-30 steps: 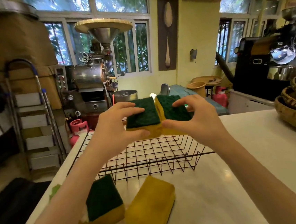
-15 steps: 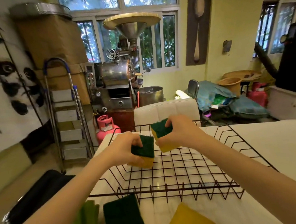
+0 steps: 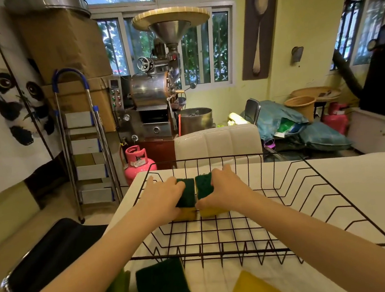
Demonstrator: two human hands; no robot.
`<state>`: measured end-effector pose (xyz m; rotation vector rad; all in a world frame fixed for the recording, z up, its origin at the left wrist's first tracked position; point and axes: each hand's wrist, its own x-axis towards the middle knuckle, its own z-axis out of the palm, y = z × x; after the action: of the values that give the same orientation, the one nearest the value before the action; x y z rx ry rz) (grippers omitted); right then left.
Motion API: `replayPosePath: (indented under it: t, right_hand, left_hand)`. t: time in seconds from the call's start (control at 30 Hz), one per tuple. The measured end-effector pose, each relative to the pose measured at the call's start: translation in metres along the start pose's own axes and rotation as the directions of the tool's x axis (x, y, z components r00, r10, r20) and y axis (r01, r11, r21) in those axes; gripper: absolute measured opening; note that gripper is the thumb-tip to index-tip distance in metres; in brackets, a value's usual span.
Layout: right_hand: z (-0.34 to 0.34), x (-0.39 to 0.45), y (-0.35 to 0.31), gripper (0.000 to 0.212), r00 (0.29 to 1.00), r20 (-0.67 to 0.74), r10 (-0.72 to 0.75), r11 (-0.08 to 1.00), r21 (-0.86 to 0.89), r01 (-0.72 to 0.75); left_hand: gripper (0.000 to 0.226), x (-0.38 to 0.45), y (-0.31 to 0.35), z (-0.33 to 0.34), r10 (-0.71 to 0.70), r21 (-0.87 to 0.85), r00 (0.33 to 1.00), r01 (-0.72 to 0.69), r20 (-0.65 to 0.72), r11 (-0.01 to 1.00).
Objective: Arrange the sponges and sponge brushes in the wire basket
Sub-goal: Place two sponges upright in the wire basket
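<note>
Sponges (image 3: 186,191) half-hidden under hands (image 3: 161,199), basket (image 3: 322,206)

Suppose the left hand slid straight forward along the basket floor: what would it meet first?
Probably the far wall of the wire basket; nothing lies between it and the left hand, which holds a sponge. Depth is uncertain.
</note>
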<state>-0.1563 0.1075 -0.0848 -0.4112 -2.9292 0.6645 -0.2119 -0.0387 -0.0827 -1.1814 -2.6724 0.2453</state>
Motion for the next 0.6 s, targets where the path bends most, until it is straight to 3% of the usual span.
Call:
replayPosePath:
  t: [0.17,0.3,0.4,0.6]
  right_hand:
    - [0.01,-0.007,0.004,0.076,0.995,-0.035,-0.093,0.994,-0.054,0.091]
    - [0.008,-0.007,0.007,0.07,0.994,-0.006,-0.11,0.993,0.031,0.11]
    - [0.01,-0.008,0.007,0.066,0.995,-0.019,-0.103,0.991,0.088,0.104]
    - [0.014,-0.009,0.006,0.07,0.994,0.021,-0.109,0.994,0.023,0.109]
  left_hand:
    - [0.032,-0.004,-0.002,0.008,-0.004,-0.11,1.0,0.004,0.003,0.994]
    - [0.034,-0.005,-0.005,0.011,-0.038,-0.195,0.999,0.043,0.029,0.98]
    - [0.036,-0.008,-0.003,0.012,-0.056,-0.18,0.997,0.065,0.054,0.982]
    - [0.033,-0.009,0.0,0.008,-0.053,-0.152,0.996,0.063,0.072,0.986]
